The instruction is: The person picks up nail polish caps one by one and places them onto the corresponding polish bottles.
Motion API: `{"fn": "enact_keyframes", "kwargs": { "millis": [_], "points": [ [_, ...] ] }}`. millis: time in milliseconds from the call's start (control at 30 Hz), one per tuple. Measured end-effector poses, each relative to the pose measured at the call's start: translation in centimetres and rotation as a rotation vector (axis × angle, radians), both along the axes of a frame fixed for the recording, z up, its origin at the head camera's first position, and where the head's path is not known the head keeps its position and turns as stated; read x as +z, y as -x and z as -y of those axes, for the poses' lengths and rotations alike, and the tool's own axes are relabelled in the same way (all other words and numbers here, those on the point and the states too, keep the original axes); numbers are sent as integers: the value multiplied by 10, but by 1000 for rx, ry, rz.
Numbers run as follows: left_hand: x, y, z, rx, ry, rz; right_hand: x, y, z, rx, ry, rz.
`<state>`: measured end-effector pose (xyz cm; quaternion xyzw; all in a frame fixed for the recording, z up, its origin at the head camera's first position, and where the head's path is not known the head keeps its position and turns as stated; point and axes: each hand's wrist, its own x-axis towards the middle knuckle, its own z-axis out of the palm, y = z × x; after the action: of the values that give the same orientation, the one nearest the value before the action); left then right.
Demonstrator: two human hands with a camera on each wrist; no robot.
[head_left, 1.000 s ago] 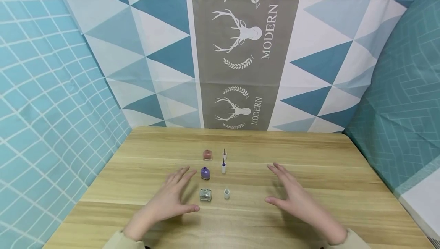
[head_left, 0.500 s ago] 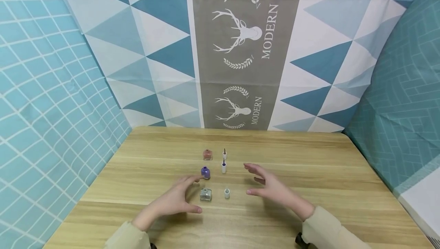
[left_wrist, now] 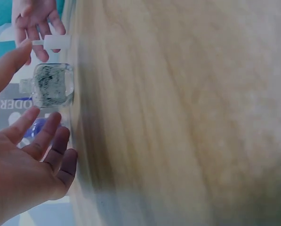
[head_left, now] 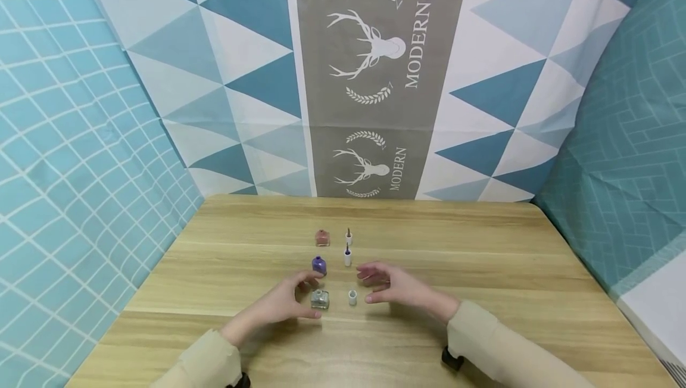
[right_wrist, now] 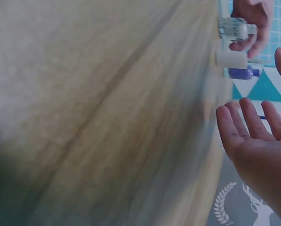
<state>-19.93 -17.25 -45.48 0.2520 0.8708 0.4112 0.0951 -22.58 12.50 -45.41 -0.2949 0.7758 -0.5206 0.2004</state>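
Patterned sheets (head_left: pixel 439 111) in blue, white and grey rise behind a wooden table (head_left: pixel 466 239). Three uncapped bottles stand on it in a column: a reddish bottle (head_left: pixel 322 238) farthest from me, a purple bottle (head_left: pixel 318 265) in the middle, a silvery bottle (head_left: pixel 320 300) nearest. Just right of them I count three white caps, brushes pointing up: a far cap (head_left: pixel 349 238), a middle cap (head_left: pixel 348 258) and a near cap (head_left: pixel 352 299). My left hand (head_left: pixel 283 303) is spread, thumb and fingers on either side of the silvery bottle, gaps showing; whether a fingertip touches the purple bottle I cannot tell. My right hand (head_left: pixel 401 287), thumb and fingers apart, curves just right of the near cap, clear of it.
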Motion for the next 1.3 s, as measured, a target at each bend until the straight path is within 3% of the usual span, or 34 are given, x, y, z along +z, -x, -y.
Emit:
{"fn": "enact_keyframes", "kwargs": {
  "millis": [333,667,1000,1300],
  "points": [
    [-1,8,-8,57,-33,34,-8,7,21,33,-49,-42],
    [-3,7,-11,92,-32,19,-7,10,33,51,-136,-116],
    [-3,2,-11,123,-9,21,-12,9,37,77,-128,-142],
    [-3,6,-17,126,5,6,-8,7,29,69,-109,-122]
  ]
}}
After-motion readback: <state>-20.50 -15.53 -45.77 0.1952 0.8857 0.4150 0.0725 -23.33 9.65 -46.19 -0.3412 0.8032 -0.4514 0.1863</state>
